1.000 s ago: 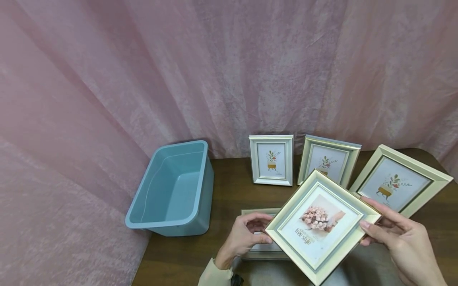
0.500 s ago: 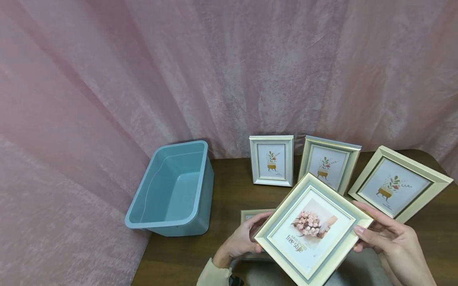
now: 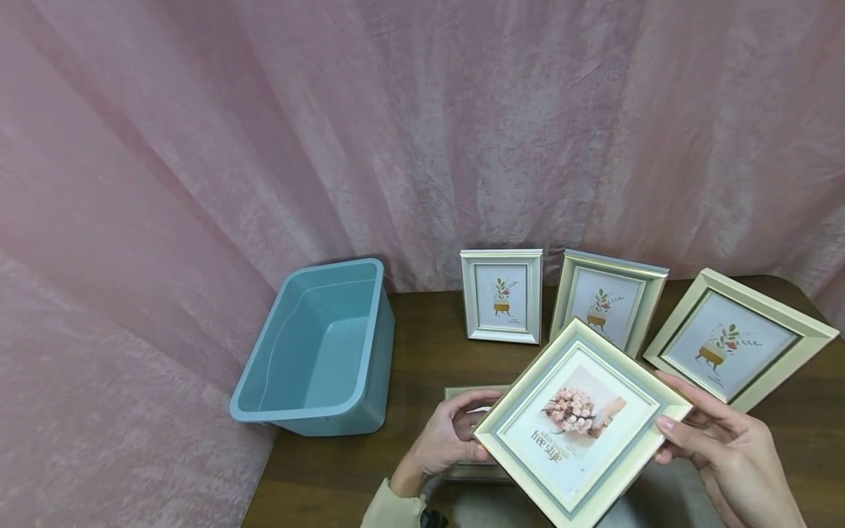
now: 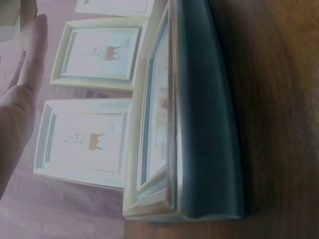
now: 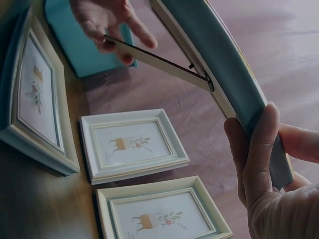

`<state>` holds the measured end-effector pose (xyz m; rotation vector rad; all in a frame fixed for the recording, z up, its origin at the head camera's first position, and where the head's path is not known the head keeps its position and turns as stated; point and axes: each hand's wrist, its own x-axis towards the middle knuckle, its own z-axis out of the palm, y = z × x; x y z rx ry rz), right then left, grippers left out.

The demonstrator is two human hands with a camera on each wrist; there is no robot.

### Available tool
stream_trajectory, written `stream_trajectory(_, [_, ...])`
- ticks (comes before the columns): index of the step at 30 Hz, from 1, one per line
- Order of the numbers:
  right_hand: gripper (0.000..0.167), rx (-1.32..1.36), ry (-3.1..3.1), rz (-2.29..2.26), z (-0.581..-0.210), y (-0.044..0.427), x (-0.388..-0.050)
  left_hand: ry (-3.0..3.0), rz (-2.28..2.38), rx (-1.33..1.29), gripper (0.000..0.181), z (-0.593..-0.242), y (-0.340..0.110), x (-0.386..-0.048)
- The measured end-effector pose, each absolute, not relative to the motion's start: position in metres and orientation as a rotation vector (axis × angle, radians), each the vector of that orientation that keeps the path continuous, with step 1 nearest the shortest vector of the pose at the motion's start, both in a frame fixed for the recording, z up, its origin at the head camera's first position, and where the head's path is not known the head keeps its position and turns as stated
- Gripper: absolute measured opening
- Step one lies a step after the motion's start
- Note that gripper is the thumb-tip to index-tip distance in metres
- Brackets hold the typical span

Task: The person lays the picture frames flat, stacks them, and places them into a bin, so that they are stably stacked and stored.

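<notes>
My right hand (image 3: 733,447) pinches a cream and grey-blue photo frame (image 3: 610,488) by its right corner, thumb on the front and fingers behind. The frame is tilted and shows a pink bouquet picture. Its hinged stand leg (image 5: 159,64) is swung out from the back in the right wrist view. Beside the frame's left corner is my left hand (image 3: 442,440), fingers loosely bent. In the right wrist view, that left hand (image 5: 112,22) overlaps the leg's free end; contact is unclear. Beneath it lies another photo frame (image 3: 455,394) on the table, partly hidden.
A white photo frame (image 3: 469,293), a cream photo frame (image 3: 650,312) and a larger cream photo frame (image 3: 779,356) stand along the table's back, before a pink curtain (image 3: 422,147). A blue plastic bin (image 3: 389,367) stands at the left of the wooden table (image 3: 330,484).
The held photo frame has moved left and slightly down compared with a second ago, with my right hand following. My left hand stays near its left corner. The standing frames have not moved.
</notes>
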<state>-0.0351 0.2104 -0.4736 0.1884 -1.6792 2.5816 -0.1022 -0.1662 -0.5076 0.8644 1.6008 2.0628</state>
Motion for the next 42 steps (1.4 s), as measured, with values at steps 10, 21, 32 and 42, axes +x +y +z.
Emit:
stream_trajectory(10, [0.064,0.184,-1.621,2.604,-0.476,0.207,-0.037,1.63,2.165,0.906,0.089,-0.509,-0.166,-0.1])
stream_trajectory(21, [0.064,0.194,-1.612,2.613,-0.486,0.197,-0.039,1.657,2.199,0.816,0.094,-0.511,-0.17,-0.097])
stream_trajectory(32, [0.067,0.298,-1.615,2.706,-0.502,0.192,-0.04,1.715,2.197,0.688,0.1,-0.511,-0.182,-0.094])
stream_trajectory(42, [0.076,0.376,-1.755,2.757,-0.517,0.191,-0.041,1.737,2.238,0.712,0.097,-0.52,-0.195,-0.098])
